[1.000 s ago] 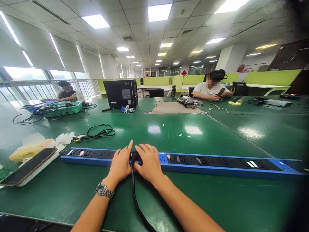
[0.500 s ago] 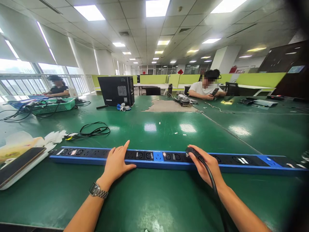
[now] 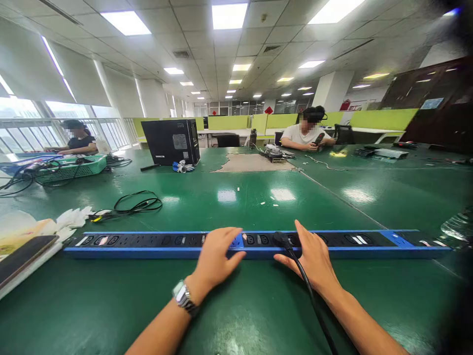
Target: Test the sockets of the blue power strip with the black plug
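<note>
A long blue and black power strip (image 3: 148,253) lies across the green table. A black plug (image 3: 284,240) sits on its sockets right of the middle, and a thick black cord (image 3: 310,298) runs from it towards me. My right hand (image 3: 312,254) is just beside the plug, thumb and fingers spread apart, not gripping it. Over the strip, left of the plug, is my left hand (image 3: 218,256), its thumb apart from the fingers, near a blue socket section (image 3: 237,240). A metal watch (image 3: 184,297) is on my left wrist.
Left are a phone (image 3: 25,259), a coiled black cable (image 3: 138,207) and a green basket (image 3: 88,167) of cables. Farther back stand a black computer case (image 3: 172,143) and electronic parts (image 3: 275,154). Two people sit at the table's far side, one at left, one (image 3: 305,135) holding a dark object.
My right hand has let go of the plug, which now stays on the strip. My left hand has moved right along the strip, closer to the plug. The view has shifted slightly.
</note>
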`<state>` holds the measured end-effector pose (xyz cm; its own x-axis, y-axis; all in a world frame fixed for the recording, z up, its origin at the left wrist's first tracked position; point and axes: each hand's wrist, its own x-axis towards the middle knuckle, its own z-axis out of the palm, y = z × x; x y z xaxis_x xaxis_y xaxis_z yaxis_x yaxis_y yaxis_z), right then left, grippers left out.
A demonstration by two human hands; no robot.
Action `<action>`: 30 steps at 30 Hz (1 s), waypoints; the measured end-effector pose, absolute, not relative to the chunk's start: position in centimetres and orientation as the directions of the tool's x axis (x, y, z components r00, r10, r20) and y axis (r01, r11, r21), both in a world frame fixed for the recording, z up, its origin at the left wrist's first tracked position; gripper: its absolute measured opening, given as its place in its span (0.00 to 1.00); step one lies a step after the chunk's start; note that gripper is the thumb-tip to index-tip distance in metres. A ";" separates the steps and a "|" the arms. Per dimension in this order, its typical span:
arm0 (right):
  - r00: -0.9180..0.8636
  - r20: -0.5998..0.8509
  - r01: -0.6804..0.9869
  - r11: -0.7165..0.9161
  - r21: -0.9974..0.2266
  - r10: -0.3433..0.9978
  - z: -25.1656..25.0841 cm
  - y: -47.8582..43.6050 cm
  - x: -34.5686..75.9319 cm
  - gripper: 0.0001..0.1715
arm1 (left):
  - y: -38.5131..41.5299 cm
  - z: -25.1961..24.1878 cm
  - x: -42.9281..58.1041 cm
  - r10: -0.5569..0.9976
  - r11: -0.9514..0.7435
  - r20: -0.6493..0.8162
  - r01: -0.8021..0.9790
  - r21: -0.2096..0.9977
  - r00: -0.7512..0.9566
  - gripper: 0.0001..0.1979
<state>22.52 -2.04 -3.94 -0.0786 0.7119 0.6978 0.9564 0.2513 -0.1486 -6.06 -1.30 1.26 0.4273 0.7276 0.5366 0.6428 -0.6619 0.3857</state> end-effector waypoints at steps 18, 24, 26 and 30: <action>-0.013 0.575 0.990 0.089 -0.105 0.818 -4.9 -2.1 22.6 0.44 | 1.4 1.2 -5.3 0.731 -0.608 0.665 0.588 0.533 0.153 0.18; 0.008 0.579 0.987 0.087 -0.136 0.815 -5.1 -1.9 23.0 0.45 | 0.8 0.9 -7.2 0.769 -0.636 0.483 0.579 0.510 0.420 0.20; 0.013 0.580 0.982 0.098 -0.160 0.814 -4.9 -2.0 22.7 0.44 | 0.5 1.3 -6.9 0.767 -0.637 0.464 0.612 0.468 0.444 0.20; -0.051 0.583 0.946 0.225 -0.231 0.811 -3.6 -1.9 19.6 0.40 | 0.4 1.6 -6.6 0.766 -0.638 0.427 0.648 0.417 0.480 0.19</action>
<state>19.62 -1.91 -3.63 -0.0507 0.8109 0.5830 0.9465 0.2253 -0.2311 -6.60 0.36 1.63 0.4804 0.7661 0.4269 0.6475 -0.6381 0.4166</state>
